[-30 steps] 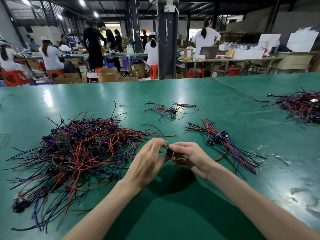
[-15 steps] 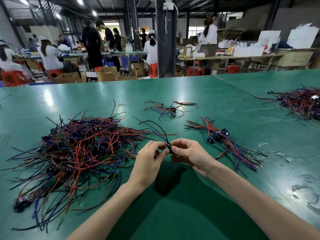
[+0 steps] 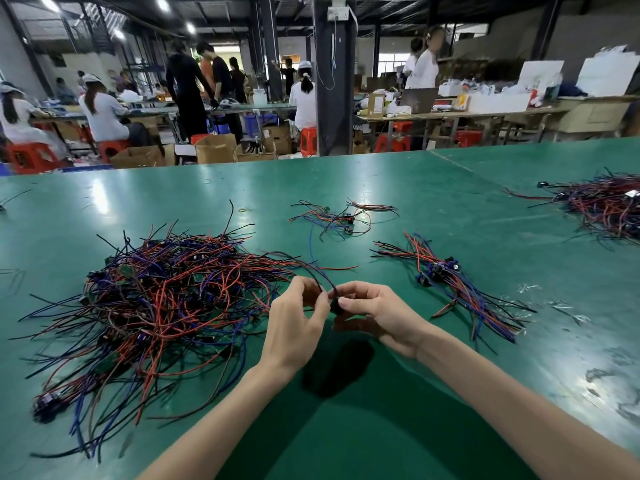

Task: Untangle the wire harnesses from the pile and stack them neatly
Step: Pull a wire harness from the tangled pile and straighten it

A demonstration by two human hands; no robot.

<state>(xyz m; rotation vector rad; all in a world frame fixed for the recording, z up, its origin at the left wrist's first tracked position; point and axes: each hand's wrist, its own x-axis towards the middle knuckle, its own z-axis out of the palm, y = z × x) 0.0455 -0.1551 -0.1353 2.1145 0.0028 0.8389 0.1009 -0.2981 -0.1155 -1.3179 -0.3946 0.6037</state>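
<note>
A big tangled pile of red, blue and black wire harnesses point(image 3: 156, 306) lies on the green table at my left. My left hand point(image 3: 298, 323) and my right hand point(image 3: 377, 317) meet in front of me, both pinching one wire harness point(image 3: 311, 268). Its small black connector sits between my fingertips, and its dark wires arch up and back toward the pile. To the right lies a straightened bundle of harnesses point(image 3: 457, 285), their connectors side by side.
A small loose cluster of harnesses point(image 3: 343, 220) lies farther back at the centre. Another tangled pile point(image 3: 602, 206) sits at the far right. Scraps of clear plastic point(image 3: 554, 303) lie right of the bundle. People work at benches beyond the table's far edge.
The held harness's wires have lifted out of the pile and now arch above my hands. Both hands have stayed together at the table's centre.
</note>
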